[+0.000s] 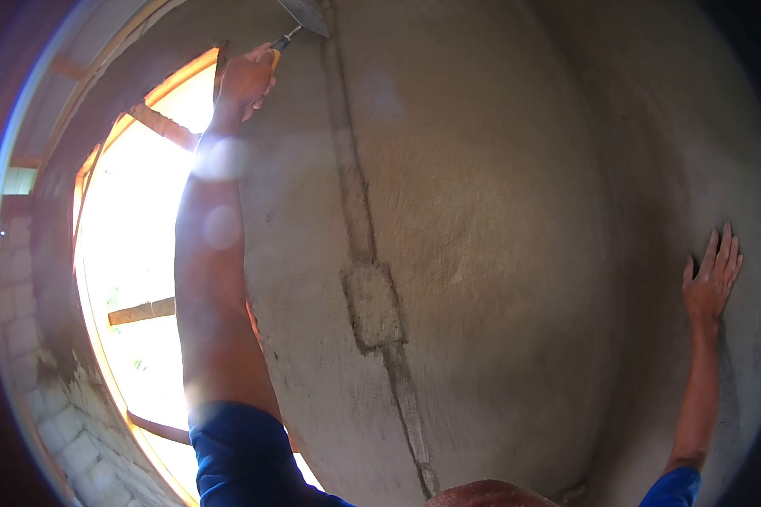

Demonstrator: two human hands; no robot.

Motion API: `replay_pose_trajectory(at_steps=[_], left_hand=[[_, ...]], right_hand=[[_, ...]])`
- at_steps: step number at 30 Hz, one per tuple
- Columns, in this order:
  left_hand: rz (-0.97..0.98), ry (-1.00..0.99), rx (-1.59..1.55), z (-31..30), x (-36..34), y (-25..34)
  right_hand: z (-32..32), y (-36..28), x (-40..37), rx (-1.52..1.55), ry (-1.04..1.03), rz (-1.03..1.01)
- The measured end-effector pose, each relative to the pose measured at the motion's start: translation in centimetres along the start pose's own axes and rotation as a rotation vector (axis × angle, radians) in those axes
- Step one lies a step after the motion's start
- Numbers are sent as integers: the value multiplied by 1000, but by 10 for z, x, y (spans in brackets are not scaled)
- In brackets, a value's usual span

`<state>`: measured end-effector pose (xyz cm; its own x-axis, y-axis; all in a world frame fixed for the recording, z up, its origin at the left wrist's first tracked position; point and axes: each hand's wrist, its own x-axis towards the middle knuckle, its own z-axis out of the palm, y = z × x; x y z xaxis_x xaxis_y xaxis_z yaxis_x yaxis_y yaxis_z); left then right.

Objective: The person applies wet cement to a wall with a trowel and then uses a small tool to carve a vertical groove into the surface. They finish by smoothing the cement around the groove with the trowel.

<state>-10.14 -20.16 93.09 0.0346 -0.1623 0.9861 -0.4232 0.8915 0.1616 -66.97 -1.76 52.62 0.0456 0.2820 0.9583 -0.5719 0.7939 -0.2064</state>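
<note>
My left hand (247, 80) is raised high at the upper left, its fingers wrapped round the handle of a pointed trowel (306, 15). The metal blade reaches the top edge of the view, over the upper end of a groove (347, 152) in the plastered wall (499, 211). This groove runs down to a rough, box-shaped patch (375, 306) and goes on below it as a narrower line. Far to the right, my right hand (712, 275) lies flat against the wall with its fingers spread and nothing in them.
A bright window opening with a wooden frame (101, 355) and crossbars stands left of the wall, partly behind my left arm. Beyond it, pale block masonry (68, 431) shows at the lower left. An inside corner (626, 253) of the wall runs down on the right.
</note>
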Motion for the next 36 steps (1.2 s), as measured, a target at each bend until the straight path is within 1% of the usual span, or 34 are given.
replay_pose_trajectory(at_steps=[5, 8, 11, 14, 17, 20, 22, 23, 26, 29, 32, 35, 36], left_hand=[[-28, 4, 51, 9, 31, -6], [-95, -39, 33, 5, 47, -3], [-78, -48, 50, -2, 58, 2], [-36, 40, -3, 7, 70, -11], [-32, -65, 185, 4, 86, -7], [180, -45, 649, -3, 73, 19], [462, 168, 695, -6, 90, 2], [606, 273, 710, -4, 91, 3], [519, 179, 674, -5, 91, 17], [403, 121, 856, 12, 66, 46], [424, 138, 923, 27, 65, 53], [329, 200, 985, 37, 103, 49], [316, 156, 993, 39, 111, 51]], right_hand=[[6, 2, -1, -47, -22, 1], [8, 5, 0, -57, -24, -5], [6, 4, -1, -66, -26, -4], [7, 4, -1, -71, -39, 4], [7, 5, -1, -72, -16, -24], [7, 4, -1, -63, -1, -27], [9, 6, -2, -73, -29, 6], [9, 7, -3, -60, -19, -2], [9, 7, -3, -33, 1, -7], [10, 7, -4, -37, -21, 7], [8, 7, -2, -34, -40, 17], [6, 6, -1, -19, -40, 14], [6, 7, -1, -15, -41, 9]])
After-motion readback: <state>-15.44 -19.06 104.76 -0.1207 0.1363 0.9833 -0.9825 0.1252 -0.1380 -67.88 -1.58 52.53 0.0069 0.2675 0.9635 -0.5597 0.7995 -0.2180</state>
